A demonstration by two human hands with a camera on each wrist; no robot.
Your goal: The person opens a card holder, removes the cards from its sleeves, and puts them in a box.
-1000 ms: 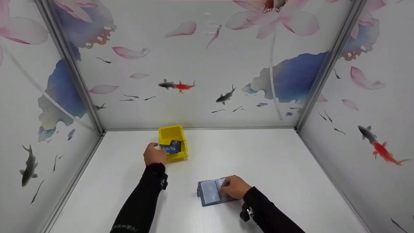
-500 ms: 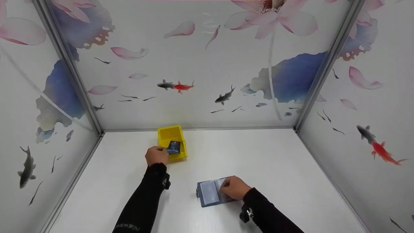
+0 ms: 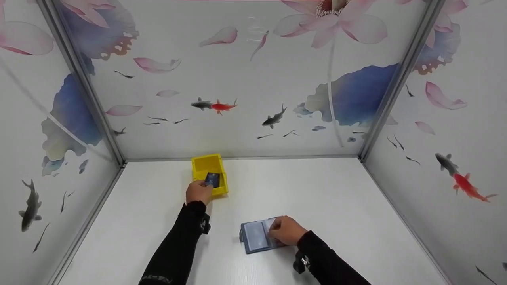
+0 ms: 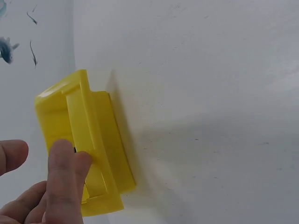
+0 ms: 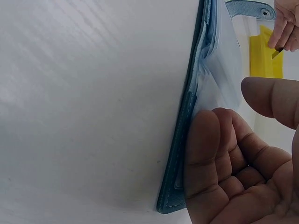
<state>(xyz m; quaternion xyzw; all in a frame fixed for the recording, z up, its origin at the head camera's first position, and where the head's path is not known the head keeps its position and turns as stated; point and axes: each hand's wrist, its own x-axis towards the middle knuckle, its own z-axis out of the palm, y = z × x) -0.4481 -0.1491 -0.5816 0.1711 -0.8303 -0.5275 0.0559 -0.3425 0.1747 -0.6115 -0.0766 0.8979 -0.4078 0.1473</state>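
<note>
A small yellow bin (image 3: pixel 208 161) stands at the back of the white table, with dark blue cards (image 3: pixel 212 180) in it. At its front left my left hand (image 3: pixel 199 191) reaches over the rim, fingertips at the cards. In the left wrist view the thumb (image 4: pixel 11 156) stands apart from the extended fingers (image 4: pixel 63 179), which hide most of the bin's inside. Nearer the front lies an opened blue card holder (image 3: pixel 255 235) with clear plastic sleeves. My right hand (image 3: pixel 288 229) rests on its right half; the right wrist view shows bent fingers (image 5: pixel 202 154) against the sleeves and the thumb apart.
White panels printed with flowers and fish enclose the table (image 3: pixel 317 190) at the back and both sides, with metal corner posts (image 3: pixel 382 103). A snap strap (image 5: pixel 250 9) sticks out from the holder's far edge.
My left hand has moved slightly right and over the bin's front corner. The blue piece that stretched from its fingers toward the bin no longer shows separately. My right hand has stayed in place.
</note>
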